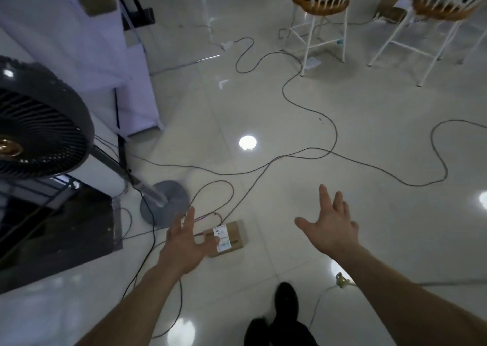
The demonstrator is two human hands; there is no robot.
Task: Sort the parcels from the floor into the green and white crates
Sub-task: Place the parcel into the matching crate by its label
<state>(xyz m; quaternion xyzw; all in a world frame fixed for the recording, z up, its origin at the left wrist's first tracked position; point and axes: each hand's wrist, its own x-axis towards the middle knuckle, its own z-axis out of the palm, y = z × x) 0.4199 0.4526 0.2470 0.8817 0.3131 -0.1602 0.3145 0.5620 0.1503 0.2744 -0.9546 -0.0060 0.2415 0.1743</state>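
- The floor (369, 124) is pale, glossy tile. Ceiling lights reflect off it in bright round spots.
- Thin dark cables (336, 132) wander across the tiles in long loops. Two of them run right up to the parcel's far edge.
- A small cardboard parcel (235, 236) lies flat on the floor near the bottom centre, with a white label (222, 240) on top, just beside the fan base (166, 203).
- The left hand (184, 248) reaches over the parcel's left side with fingers spread and nothing held — I cannot tell whether it touches the box.
- The right hand (332, 229) hangs above bare tile to the right of the parcel, apart from it, with palm open and fingers splayed.
- A dark standing fan (39, 118) fills the left edge, its pole slanting down to the round base. Behind it stands a white cabinet (113, 55).
- Two white-legged stools (320, 5) with orange seats stand at the far side, and a brown box (392, 8) sits on the floor between them.
- Open tile lies between the parcel and the stools, crossed only by cable loops.
- A dark shoe (286, 295) stands on the tiles below the parcel.
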